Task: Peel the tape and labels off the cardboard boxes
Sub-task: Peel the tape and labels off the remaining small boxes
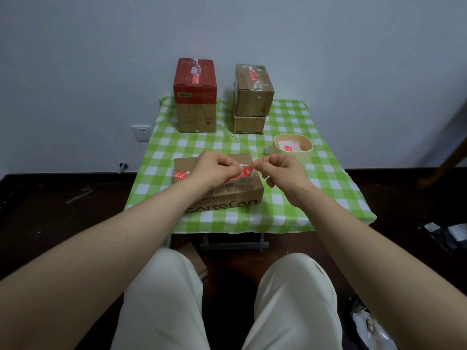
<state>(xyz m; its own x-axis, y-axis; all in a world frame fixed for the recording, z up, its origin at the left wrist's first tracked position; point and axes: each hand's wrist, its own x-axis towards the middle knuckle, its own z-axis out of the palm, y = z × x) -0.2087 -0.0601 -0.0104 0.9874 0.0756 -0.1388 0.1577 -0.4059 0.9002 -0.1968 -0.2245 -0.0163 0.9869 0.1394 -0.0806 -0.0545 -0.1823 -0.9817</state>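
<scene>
Head view: we see left hand and right hand each pinching the red tape strip above the cardboard box.

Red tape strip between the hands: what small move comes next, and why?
Probably the right hand carries the tape strip to the beige bowl: it and the left hand pinch the strip above the near box; the bowl holds peeled scraps.
</scene>
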